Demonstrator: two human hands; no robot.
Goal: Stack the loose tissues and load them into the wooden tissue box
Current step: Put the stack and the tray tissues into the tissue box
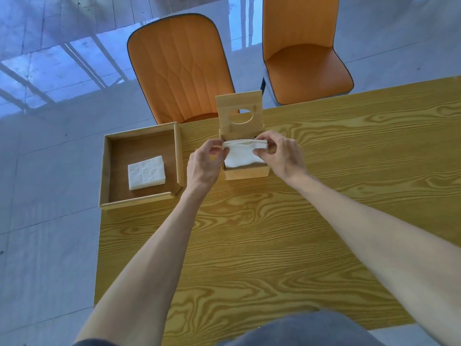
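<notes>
Tissue stack (240,156) level over box (247,171), long axis left-right, both hands pinching ends.

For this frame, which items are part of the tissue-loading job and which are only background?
Part of the job:
- wooden tissue box, its lid standing open
- tissue stack held over the box by the left hand and right hand
- tissue stack left in the wooden tray

Just there:
- two orange chairs
- table
</notes>
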